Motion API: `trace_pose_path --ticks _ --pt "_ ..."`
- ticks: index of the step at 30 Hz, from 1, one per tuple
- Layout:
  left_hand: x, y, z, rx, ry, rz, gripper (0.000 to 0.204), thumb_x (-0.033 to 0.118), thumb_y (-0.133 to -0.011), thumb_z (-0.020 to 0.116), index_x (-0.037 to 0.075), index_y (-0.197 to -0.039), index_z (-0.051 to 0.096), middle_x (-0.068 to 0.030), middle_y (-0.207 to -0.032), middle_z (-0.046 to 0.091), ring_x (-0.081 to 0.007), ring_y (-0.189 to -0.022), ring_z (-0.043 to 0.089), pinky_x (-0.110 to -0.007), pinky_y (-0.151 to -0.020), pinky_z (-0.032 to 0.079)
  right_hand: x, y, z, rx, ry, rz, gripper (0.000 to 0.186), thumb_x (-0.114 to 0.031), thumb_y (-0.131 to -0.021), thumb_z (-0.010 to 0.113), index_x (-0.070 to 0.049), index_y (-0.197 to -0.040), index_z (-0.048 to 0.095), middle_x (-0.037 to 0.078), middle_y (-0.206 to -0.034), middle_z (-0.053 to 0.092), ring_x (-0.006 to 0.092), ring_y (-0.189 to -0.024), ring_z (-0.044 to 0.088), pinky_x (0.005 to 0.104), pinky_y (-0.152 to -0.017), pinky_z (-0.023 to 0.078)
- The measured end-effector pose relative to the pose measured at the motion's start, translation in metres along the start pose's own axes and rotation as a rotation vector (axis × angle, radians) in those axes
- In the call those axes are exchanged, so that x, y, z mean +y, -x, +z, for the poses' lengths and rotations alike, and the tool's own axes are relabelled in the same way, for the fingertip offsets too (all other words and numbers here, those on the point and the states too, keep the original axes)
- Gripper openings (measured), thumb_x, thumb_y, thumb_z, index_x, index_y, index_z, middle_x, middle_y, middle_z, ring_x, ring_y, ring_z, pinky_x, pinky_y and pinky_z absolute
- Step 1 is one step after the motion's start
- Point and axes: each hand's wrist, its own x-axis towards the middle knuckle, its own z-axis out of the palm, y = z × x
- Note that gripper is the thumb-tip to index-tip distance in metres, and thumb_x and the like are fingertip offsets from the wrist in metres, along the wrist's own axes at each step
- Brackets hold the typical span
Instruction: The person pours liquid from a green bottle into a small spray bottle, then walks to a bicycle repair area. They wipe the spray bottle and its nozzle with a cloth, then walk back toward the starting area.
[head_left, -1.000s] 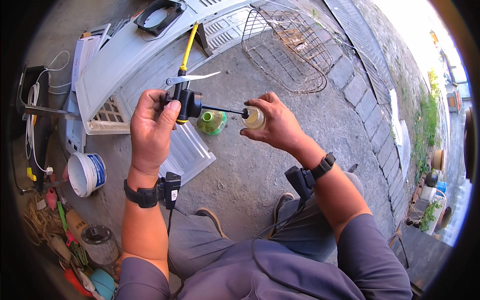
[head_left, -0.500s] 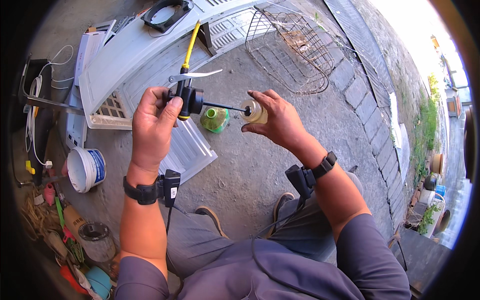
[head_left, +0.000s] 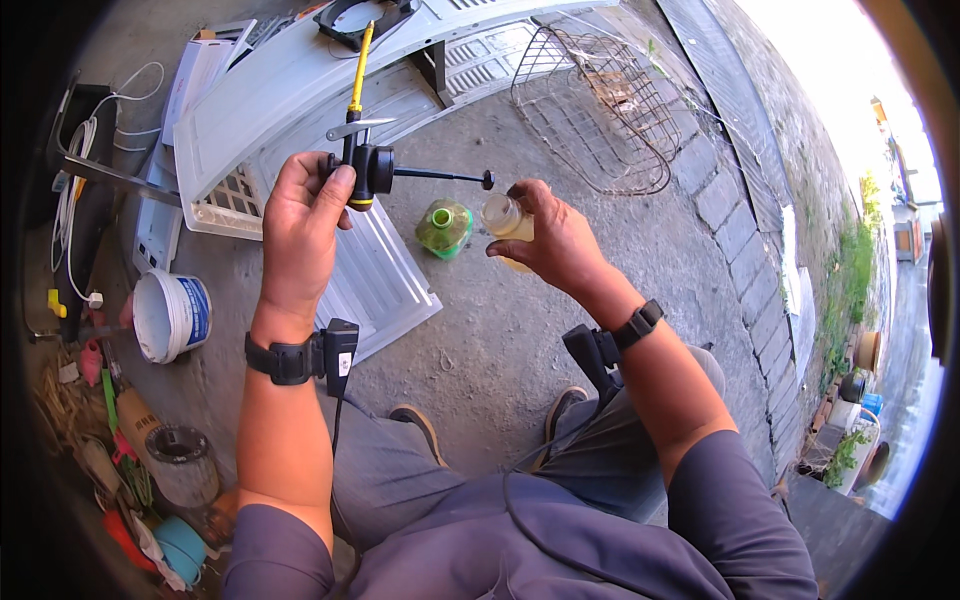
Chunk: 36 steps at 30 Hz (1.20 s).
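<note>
Black sprayer head (head_left: 376,172) and cloudy round jar (head_left: 508,220), held just apart
The left hand (head_left: 308,205) clasps the hard plastic body (head_left: 362,186), its slim rod (head_left: 440,175) ending in a round tip (head_left: 488,180) outside the jar's mouth; the right hand (head_left: 560,238) curls around the smooth jar. Below, a translucent green bottle (head_left: 446,232) stands on rough grey concrete (head_left: 480,340).

The black pump head (head_left: 374,170) seems smooth plastic.

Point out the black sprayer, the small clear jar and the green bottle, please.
Black sprayer (head_left: 376,170): head view, on its round black body.
Small clear jar (head_left: 512,226): head view, on its side below the rim.
Green bottle (head_left: 446,236): head view, on its body.
</note>
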Motion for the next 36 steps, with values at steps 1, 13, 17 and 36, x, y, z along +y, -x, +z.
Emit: trace_pose_path --ticks 1,13,17,36 --pt "-0.001 0.0 -0.001 0.009 -0.001 -0.002 0.013 0.018 -0.105 0.064 0.007 -0.111 0.06 0.0006 -0.091 0.069 -0.0048 -0.079 0.064 -0.021 -0.064 0.046 0.0 -0.003 0.003 -0.004 0.029 -0.016 0.072 -0.038 -0.072 0.093 -0.008 -0.126 0.057 0.012 -0.119 0.072 0.0356 -0.113 0.068 0.0418 -0.101 0.054" --pt "-0.006 -0.006 -0.011 0.077 0.06 0.037 0.017 0.018 -0.105 0.065 0.005 -0.113 0.058 -0.0013 -0.09 0.07 -0.0057 -0.077 0.065 -0.021 -0.062 0.047 -0.004 -0.026 0.027 -0.059 0.355 -0.123 0.056 -0.038 -0.076 0.088 -0.019 -0.122 0.062 0.004 -0.105 0.071 0.0246 -0.111 0.068 0.0491 -0.117 0.039" --pt "-0.006 -0.008 -0.011 0.086 0.074 0.035 0.016 0.018 -0.105 0.065 0.005 -0.111 0.058 -0.0013 -0.09 0.069 -0.0059 -0.077 0.065 -0.021 -0.062 0.047 -0.009 -0.03 0.025 -0.068 0.438 -0.128 0.057 -0.039 -0.076 0.088 -0.02 -0.124 0.064 0.004 -0.105 0.07 0.0239 -0.11 0.068 0.0484 -0.118 0.038" --pt "-0.005 -0.01 -0.013 0.086 0.113 0.043 0.018 0.021 -0.104 0.066 0.005 -0.108 0.059 -0.002 -0.092 0.07 -0.0078 -0.079 0.068 -0.021 -0.063 0.048 -0.023 -0.043 0.038 -0.153 0.616 -0.162 0.055 -0.039 -0.078 0.086 -0.021 -0.125 0.064 0.004 -0.106 0.07 0.0247 -0.112 0.067 0.0492 -0.116 0.038"
